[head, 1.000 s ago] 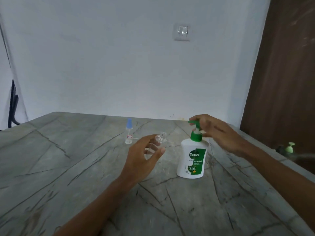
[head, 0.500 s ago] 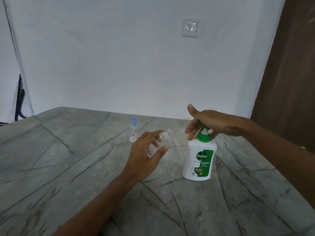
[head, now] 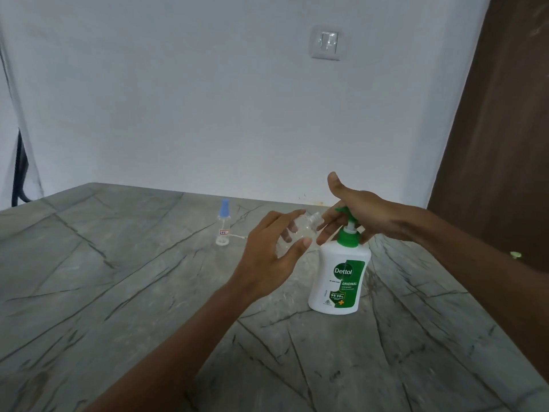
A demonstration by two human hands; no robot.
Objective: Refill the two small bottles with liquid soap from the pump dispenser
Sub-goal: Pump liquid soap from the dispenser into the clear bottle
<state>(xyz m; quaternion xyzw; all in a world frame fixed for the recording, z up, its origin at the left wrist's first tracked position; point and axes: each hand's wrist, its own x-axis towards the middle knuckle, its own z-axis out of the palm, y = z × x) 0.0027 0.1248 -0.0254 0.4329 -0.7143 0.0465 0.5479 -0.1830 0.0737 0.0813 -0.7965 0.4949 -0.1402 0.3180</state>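
Nearest the camera, both forearms reached in over the grey veined table [head: 118, 292], their elbows cut off by the frame. The left hand [head: 267, 257] held the clear small bottle [head: 300, 230] w/ thumb and fingers curled round its body. The bottle was capless and tilted, its threaded neck pointing up-right, close under the green spout. Contents hard to make out through the plastic. Just right of it the white pump dispenser [head: 338, 278] stood upright on the table, its label reading "Dettol", "ORIGINAL" and "99.99%"; the smaller print was illegible. The right hand [head: 365, 218] lay over the pump head, fingers fairly straight and draped down, thumb raised, hiding most of the head. Vs 0.5 s ago the bottle's neck had come nearer the spout; the right hand had stayed on top. Farther back-left the blue-capped bottle [head: 223, 223] stood apart, its small label unreadable. Beyond were the white wall, a wall switch [head: 325, 43] and a brown door [head: 505, 114] cut off at right.
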